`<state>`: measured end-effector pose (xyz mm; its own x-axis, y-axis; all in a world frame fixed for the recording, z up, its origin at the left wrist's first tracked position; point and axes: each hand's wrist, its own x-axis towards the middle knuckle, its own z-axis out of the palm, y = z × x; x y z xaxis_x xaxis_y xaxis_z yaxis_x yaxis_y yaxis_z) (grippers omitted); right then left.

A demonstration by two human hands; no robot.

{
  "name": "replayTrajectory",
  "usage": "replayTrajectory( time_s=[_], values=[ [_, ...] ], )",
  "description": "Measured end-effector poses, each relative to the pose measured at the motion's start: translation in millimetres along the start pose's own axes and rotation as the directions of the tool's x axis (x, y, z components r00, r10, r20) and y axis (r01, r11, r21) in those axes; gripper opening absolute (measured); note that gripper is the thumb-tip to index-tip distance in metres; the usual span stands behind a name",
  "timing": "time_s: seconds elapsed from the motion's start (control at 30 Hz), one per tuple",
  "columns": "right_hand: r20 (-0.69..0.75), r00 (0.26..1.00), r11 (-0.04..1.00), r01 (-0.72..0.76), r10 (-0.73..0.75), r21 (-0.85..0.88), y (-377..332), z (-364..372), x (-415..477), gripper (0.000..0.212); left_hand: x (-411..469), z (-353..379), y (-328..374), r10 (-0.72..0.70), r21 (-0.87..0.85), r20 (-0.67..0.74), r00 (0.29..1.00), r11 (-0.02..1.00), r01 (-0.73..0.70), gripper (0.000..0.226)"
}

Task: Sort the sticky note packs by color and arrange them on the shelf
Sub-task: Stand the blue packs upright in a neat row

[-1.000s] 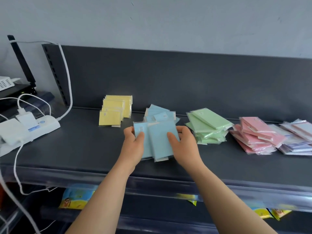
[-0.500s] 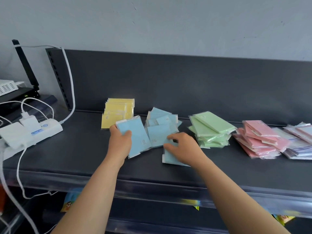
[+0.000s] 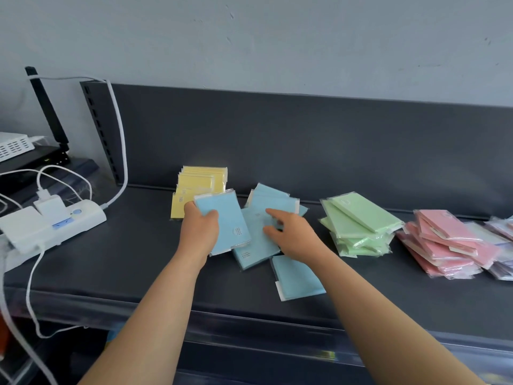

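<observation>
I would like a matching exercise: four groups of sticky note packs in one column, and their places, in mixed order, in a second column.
1. yellow packs
2. green packs
3. pink packs
4. single blue pack

A. alone, nearest the front edge of the shelf
B. between the blue pile and pink packs
C. leftmost, behind the held blue pack in the left hand
D. beside the purple packs

Pairs: 1-C, 2-B, 3-D, 4-A

flat plastic-wrapped packs were yellow (image 3: 201, 181), pale blue (image 3: 298, 279), light green (image 3: 361, 215) and pink (image 3: 447, 232); the long metal shelf (image 3: 111, 262) was dark grey.
</observation>
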<state>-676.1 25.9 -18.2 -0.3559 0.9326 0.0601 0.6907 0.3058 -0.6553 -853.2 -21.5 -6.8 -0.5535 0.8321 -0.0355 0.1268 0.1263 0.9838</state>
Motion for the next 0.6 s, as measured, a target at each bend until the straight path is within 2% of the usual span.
replayTrajectory(
  time_s=[0.07,0.2,0.33,0.47,0.6],
  values=[
    [-0.084,0.995,0.995,-0.052,0.045,-0.082,0.7,-5.9,11.9,0.054,3.2,-2.7,2.8,0.017,-0.002,-0.014,1.0,1.0,-0.017,0.023],
    [-0.017,0.98,0.974,-0.197,0.197,-0.11,1.6,-10.0,32.4,0.067,6.8,-4.2,6.2,0.041,0.012,-0.017,0.999,0.999,-0.041,0.023],
    [-0.073,0.979,0.972,-0.197,0.189,-0.13,1.2,-8.8,36.8,0.064,11.0,-6.4,4.3,0.031,0.017,-0.01,0.999,0.999,-0.031,0.022],
    [-0.088,0.981,0.985,-0.17,0.172,0.034,-1.2,-7.7,33.0,0.061,15.3,-7.3,2.6,0.029,0.002,-0.013,0.999,1.0,-0.029,0.024],
    [-0.208,0.971,0.988,-0.094,0.118,0.124,-5.4,-8.1,31.9,0.036,15.1,-5.2,6.5,0.041,-0.043,-0.029,0.999,0.998,-0.043,0.021]
  ],
)
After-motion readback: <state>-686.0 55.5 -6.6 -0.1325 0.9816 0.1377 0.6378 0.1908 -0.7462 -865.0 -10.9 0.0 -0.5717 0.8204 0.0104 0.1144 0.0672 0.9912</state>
